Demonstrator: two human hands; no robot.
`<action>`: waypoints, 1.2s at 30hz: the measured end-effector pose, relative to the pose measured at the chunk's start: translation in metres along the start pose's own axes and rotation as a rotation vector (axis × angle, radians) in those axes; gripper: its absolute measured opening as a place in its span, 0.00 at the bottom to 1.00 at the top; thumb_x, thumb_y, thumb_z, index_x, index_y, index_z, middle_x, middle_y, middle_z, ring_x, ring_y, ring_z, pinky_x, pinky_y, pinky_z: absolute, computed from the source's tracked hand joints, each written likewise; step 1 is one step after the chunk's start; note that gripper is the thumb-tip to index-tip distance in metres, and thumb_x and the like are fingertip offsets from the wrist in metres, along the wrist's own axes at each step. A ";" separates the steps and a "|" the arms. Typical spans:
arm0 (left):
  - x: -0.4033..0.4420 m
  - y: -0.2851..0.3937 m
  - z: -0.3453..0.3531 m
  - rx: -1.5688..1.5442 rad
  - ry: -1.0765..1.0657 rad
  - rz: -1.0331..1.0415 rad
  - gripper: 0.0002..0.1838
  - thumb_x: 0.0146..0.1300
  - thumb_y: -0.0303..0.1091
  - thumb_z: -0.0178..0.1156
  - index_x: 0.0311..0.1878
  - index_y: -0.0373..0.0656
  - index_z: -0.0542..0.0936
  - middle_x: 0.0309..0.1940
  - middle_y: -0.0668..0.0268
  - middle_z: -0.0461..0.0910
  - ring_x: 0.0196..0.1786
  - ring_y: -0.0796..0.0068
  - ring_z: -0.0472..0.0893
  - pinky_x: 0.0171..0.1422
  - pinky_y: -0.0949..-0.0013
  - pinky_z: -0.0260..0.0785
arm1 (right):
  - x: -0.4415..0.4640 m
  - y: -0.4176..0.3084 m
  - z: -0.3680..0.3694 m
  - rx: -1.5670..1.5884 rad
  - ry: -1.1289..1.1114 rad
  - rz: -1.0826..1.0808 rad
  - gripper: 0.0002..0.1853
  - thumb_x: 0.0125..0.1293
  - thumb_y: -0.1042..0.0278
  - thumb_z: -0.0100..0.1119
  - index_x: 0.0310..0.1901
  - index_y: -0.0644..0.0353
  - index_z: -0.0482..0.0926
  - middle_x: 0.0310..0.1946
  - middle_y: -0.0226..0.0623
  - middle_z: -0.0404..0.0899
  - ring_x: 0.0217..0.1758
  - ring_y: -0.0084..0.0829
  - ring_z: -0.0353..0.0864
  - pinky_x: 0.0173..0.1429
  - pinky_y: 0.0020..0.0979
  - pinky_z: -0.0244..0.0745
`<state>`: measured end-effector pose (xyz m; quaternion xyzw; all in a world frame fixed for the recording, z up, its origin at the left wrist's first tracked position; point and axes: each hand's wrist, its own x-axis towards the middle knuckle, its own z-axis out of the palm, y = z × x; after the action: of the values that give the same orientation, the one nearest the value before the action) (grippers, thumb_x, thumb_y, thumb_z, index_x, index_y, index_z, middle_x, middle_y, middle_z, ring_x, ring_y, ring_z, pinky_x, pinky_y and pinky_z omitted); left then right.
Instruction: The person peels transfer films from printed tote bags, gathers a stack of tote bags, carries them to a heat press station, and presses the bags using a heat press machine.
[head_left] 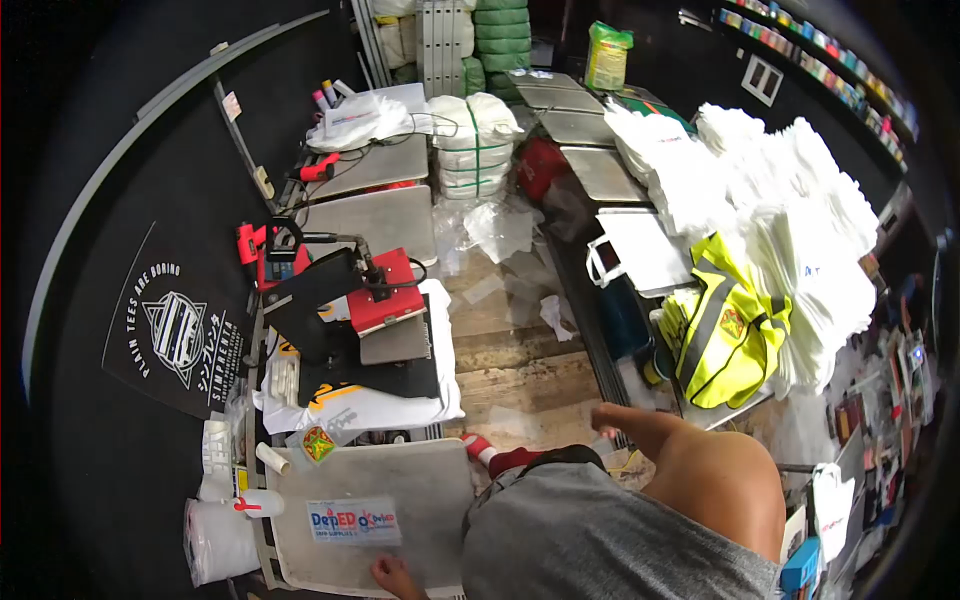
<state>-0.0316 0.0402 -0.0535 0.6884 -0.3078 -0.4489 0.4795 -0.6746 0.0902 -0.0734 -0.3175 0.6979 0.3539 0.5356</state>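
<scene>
My left hand (394, 576) is over the near edge of a pale flat board (420, 480), its fingers loosely apart and nothing seen in them. Just beyond it on the board lies a printed transfer sheet (352, 521) with "DepED" lettering in blue and red. My right hand (606, 418) hangs above the floor to the right, fingers loosely bent, with no object visible in it. A small transfer with a red, yellow and green emblem (318, 444) sits at the board's far left corner.
A red heat press (385, 295) stands beyond the board, with a white shirt (445, 350) under it. White shirts (790, 240) are piled at right beside a neon-yellow garment (730, 330). Clear plastic (500, 232) litters the wooden floor (520, 380). A spray bottle (262, 503) is at left.
</scene>
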 end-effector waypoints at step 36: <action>0.032 0.086 0.225 0.826 0.240 0.240 0.27 0.54 0.36 0.67 0.57 0.41 0.72 0.53 0.52 0.76 0.57 0.52 0.76 0.63 0.56 0.69 | 0.159 0.173 -0.215 0.325 0.066 -0.576 0.15 0.67 0.55 0.47 0.40 0.58 0.75 0.42 0.50 0.81 0.34 0.44 0.81 0.30 0.46 0.72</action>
<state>-0.2235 -0.1042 -0.0140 0.8289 -0.4810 -0.1463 0.2451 -0.9654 -0.0045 -0.1633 -0.4234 0.6437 0.0616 0.6345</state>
